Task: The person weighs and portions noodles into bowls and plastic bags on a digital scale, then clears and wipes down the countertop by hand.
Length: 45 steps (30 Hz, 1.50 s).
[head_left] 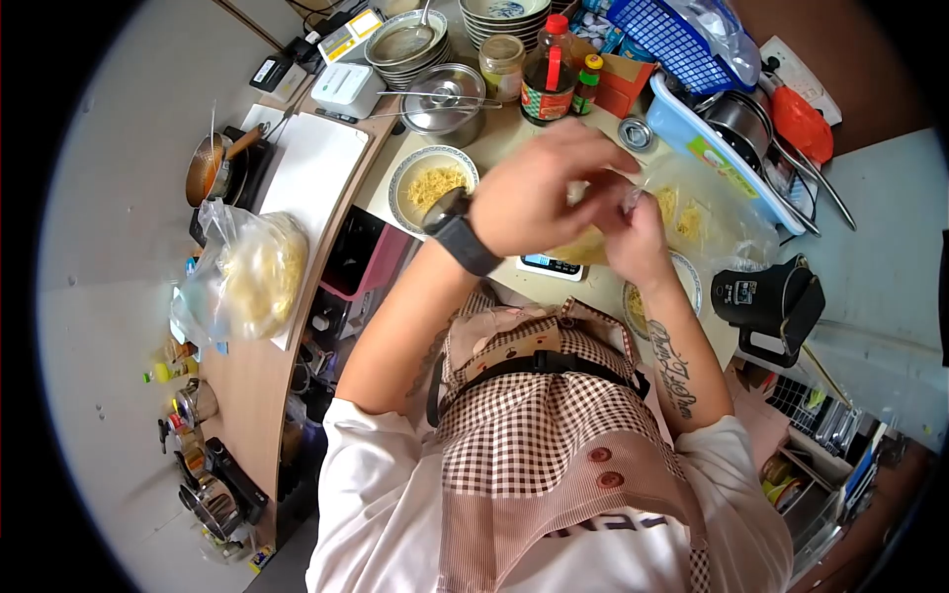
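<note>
My left hand (539, 190), with a black watch on its wrist, curls its fingers at the gathered neck of a clear plastic bag; its fingertips are slightly blurred. My right hand (638, 235) is closed on the same neck. The plastic bag (736, 232) spreads out to the right, with yellow noodle-like shreds in it. Beneath my hands sits a kitchen scale (551, 267), partly covered. A patterned bowl (400, 190) of yellow shreds stands left of my left hand. Another bowl (695, 282) is partly hidden by my right forearm.
Behind my hands stand a lidded pot (442, 99), a glass jar (502, 67), a red-capped sauce bottle (547, 79) and stacked bowls (504, 12). At right are a blue tub (727, 158) and a black kettle (766, 301). Another filled bag (259, 272) lies on the left counter.
</note>
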Each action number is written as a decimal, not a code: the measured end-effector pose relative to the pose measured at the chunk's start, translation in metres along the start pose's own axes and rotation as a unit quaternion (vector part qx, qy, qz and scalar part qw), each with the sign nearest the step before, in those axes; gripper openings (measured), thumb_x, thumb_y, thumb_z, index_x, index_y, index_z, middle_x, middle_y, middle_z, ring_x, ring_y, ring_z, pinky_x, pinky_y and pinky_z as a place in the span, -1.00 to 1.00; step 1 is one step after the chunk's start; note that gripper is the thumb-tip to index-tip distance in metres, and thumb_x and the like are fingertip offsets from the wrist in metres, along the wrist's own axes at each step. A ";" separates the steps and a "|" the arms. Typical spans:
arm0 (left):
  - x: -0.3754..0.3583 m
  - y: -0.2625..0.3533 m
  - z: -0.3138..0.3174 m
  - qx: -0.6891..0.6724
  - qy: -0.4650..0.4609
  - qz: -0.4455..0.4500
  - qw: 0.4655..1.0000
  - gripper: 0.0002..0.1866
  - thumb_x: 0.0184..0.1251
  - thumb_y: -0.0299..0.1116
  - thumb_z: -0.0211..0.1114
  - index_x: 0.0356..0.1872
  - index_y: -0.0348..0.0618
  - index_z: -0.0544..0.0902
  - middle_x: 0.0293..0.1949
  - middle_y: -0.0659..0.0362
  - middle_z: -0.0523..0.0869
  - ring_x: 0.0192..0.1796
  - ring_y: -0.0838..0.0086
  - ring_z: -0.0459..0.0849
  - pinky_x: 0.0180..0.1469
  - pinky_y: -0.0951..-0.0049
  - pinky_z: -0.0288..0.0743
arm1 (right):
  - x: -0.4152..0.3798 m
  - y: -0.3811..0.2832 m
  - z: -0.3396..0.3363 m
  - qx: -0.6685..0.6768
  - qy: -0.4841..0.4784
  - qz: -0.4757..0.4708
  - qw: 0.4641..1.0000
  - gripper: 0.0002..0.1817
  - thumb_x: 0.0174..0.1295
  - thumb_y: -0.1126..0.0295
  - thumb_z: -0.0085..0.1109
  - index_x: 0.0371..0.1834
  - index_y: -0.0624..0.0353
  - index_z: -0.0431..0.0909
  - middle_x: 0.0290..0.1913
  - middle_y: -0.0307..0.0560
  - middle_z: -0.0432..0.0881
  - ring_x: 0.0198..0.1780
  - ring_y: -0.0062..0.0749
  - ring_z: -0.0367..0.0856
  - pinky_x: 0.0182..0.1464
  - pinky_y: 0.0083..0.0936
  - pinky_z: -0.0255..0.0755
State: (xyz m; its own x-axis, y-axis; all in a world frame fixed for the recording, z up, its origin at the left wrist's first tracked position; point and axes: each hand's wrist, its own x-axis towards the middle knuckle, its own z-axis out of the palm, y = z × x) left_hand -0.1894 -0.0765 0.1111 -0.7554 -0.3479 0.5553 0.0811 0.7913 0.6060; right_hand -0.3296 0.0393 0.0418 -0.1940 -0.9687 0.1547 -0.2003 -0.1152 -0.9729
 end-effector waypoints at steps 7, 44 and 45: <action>-0.031 -0.002 0.010 -0.034 0.045 -0.202 0.978 -0.85 0.20 -0.49 0.48 -0.22 -0.24 0.75 -0.31 0.13 0.77 -0.32 0.36 0.72 -0.24 0.48 0.57 | 0.006 -0.034 0.001 0.137 0.047 0.128 0.981 -0.73 0.57 0.32 -0.06 -0.08 0.27 0.61 -0.46 -0.43 0.50 -0.45 -0.76 0.33 -0.43 -0.66 0.23; -0.024 -0.023 0.017 -0.352 0.286 -0.313 0.835 -0.85 0.45 -0.40 0.33 -0.24 -0.30 0.71 -0.35 0.28 0.70 -0.28 0.66 0.56 -0.10 0.61 0.42 | -0.033 -0.054 -0.016 -0.330 -0.008 -0.274 0.903 -0.66 0.19 0.45 0.36 -0.63 0.16 0.39 -0.63 -0.14 0.31 -0.57 -0.23 0.36 -0.47 -0.33 0.19; -0.032 -0.042 0.012 -0.343 0.314 -0.321 0.825 -0.84 0.45 -0.39 0.33 -0.27 -0.29 0.70 -0.38 0.30 0.69 -0.32 0.67 0.53 -0.14 0.62 0.39 | -0.041 -0.054 -0.009 -0.295 -0.023 -0.266 0.917 -0.65 0.19 0.46 0.36 -0.65 0.17 0.37 -0.64 -0.13 0.29 -0.58 -0.23 0.35 -0.48 -0.32 0.19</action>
State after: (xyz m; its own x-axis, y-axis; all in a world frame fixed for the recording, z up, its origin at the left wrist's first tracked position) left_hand -0.1759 -0.0924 0.0613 -0.3167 -0.9472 0.0501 0.3070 -0.0524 0.9503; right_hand -0.3194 0.0868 0.0896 0.1207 -0.8195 0.5603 -0.7419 -0.4495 -0.4975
